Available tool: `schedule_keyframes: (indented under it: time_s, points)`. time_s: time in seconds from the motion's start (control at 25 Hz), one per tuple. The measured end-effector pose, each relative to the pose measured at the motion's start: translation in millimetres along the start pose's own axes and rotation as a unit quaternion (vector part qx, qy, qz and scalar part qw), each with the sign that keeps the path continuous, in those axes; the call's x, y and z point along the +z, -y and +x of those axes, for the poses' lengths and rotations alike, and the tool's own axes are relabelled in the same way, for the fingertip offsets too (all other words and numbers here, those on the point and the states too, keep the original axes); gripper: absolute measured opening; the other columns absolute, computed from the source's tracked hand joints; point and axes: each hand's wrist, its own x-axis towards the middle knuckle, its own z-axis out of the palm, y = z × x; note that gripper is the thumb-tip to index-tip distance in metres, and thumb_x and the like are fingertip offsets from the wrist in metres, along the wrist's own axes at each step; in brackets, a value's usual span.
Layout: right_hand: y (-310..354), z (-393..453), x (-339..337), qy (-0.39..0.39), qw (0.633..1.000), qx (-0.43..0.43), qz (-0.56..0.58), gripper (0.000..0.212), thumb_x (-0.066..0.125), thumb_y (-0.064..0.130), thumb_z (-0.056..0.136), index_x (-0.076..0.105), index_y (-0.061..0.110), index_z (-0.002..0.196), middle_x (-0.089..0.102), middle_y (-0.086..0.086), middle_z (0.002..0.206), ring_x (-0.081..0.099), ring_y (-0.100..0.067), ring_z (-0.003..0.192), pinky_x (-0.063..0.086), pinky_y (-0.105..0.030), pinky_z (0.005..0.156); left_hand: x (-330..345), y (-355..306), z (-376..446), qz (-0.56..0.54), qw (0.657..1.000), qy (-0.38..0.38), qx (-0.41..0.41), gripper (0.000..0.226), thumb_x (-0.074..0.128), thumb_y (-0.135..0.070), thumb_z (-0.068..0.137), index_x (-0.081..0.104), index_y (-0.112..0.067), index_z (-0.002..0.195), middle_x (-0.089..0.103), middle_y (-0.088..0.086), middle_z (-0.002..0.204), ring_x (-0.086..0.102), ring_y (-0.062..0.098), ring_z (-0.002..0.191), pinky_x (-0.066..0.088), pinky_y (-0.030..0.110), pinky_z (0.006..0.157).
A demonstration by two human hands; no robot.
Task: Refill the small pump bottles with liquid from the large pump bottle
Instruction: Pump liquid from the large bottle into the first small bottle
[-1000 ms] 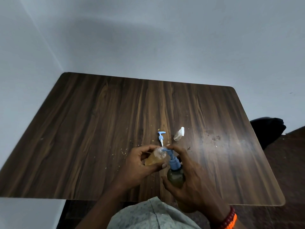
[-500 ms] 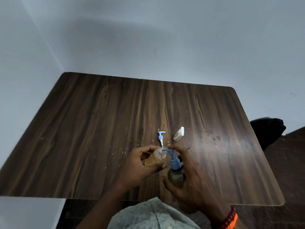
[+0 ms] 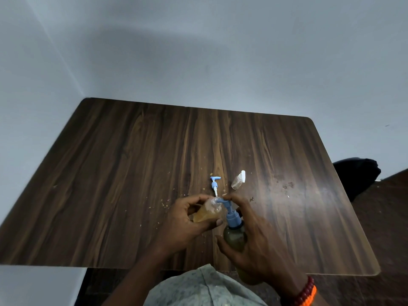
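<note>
Pale grey walls meet in a corner behind a dark wood-grain counter (image 3: pixel 132 173), seen from the head camera looking down over the person's chest.

Against the frames half a second and a second back, almost nothing differs: both hands and both bottles sit where they were, and the loose parts on the counter have not shifted.

The left hand (image 3: pixel 183 219) has its fingers curled round the small pump bottle (image 3: pixel 207 212), a clear bottle about half full of amber liquid with its cap off. It is held tilted above the counter's near middle, long axis running from lower left to upper right, its open neck pointing up and to the right toward the spout.

The right hand (image 3: pixel 254 237) grips the large pump bottle (image 3: pixel 235 237), thumb on the left of its olive-green body and fingers wrapped round the right, one fingertip up on the blue pump head (image 3: pixel 229 210). This bottle leans slightly away from the person, long axis near upright, spout pointing left and touching the small bottle's mouth.

Beyond the hands a detached blue-and-white pump (image 3: pixel 214 184) lies on the counter, its tube pointing toward the person. Just to its right lies a second small bottle (image 3: pixel 238 181) with a white cap, on its side, cap end away. Crumbs are scattered near both. A red-and-orange bead bracelet (image 3: pixel 305 294) circles the right wrist
</note>
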Motion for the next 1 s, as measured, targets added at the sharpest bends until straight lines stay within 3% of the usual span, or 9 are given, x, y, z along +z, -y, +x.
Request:
schedule_keyframes:
  time_s: [0.16,0.32,0.52,0.6,0.72,0.8,1.0]
  points:
    - [-0.3,0.1,1.3,-0.010,1.000,-0.012,-0.013,0.057,0.078,0.036,0.087,0.037,0.041,0.126,0.060,0.020,0.106,0.061,0.006,0.087,0.046,-0.006,0.077,3.6,1.3,-1.5,0.004,1.000,0.010,-0.008,0.046,0.091,-0.031,0.074,0.075,-0.024,0.117,0.078,-0.001,0.114,0.073,0.021,0.111,0.059,0.056,0.096]
    - [-4.3,-1.3,4.0,-0.018,1.000,-0.010,-0.006,0.068,0.081,0.038,0.084,0.038,0.037,0.136,0.054,0.029,0.105,0.056,0.014,0.088,0.042,0.000,0.082,0.8,-1.0,0.2,0.002,1.000,0.008,-0.003,0.044,0.092,-0.028,0.076,0.075,-0.026,0.117,0.078,-0.004,0.115,0.073,0.018,0.111,0.061,0.054,0.097]
    - [-5.2,-1.7,3.7,-0.011,1.000,-0.013,-0.009,0.055,0.078,0.038,0.087,0.039,0.043,0.125,0.059,0.023,0.105,0.064,0.003,0.088,0.052,-0.011,0.077,3.9,1.3,-1.8,0.013,1.000,0.014,-0.008,0.044,0.093,-0.025,0.076,0.076,-0.026,0.116,0.079,-0.003,0.113,0.073,0.019,0.110,0.060,0.054,0.096]
    - [-4.8,-1.5,3.5,-0.014,1.000,-0.008,-0.002,0.060,0.078,0.037,0.087,0.039,0.040,0.131,0.062,0.020,0.110,0.065,0.002,0.093,0.054,-0.014,0.083,4.7,0.2,-3.0,0.004,1.000,0.018,-0.011,0.046,0.092,-0.030,0.074,0.075,-0.025,0.117,0.078,-0.003,0.114,0.073,0.020,0.111,0.060,0.056,0.096]
    - [-5.1,-1.9,3.5,-0.013,1.000,-0.010,0.002,0.069,0.080,0.037,0.085,0.035,0.040,0.137,0.055,0.028,0.114,0.058,0.010,0.095,0.044,-0.003,0.090,2.3,-2.7,-2.7,-0.008,1.000,0.011,0.000,0.048,0.088,-0.040,0.072,0.075,-0.025,0.116,0.078,-0.002,0.114,0.073,0.021,0.111,0.061,0.055,0.096]
    - [-5.1,-2.1,4.2,-0.006,1.000,-0.009,-0.005,0.068,0.079,0.039,0.085,0.033,0.043,0.134,0.052,0.027,0.115,0.057,0.008,0.096,0.042,-0.004,0.092,1.2,-3.8,-2.9,-0.004,1.000,0.008,0.002,0.049,0.088,-0.041,0.072,0.075,-0.025,0.115,0.079,-0.003,0.114,0.073,0.019,0.110,0.061,0.054,0.096]
    - [-4.9,-1.7,3.6,-0.002,1.000,-0.011,-0.013,0.055,0.078,0.040,0.086,0.037,0.044,0.122,0.062,0.018,0.107,0.063,0.003,0.087,0.052,-0.012,0.079,3.8,-1.2,-5.4,0.014,1.000,0.018,-0.006,0.042,0.092,-0.021,0.077,0.076,-0.025,0.116,0.079,-0.005,0.113,0.073,0.018,0.110,0.061,0.054,0.096]
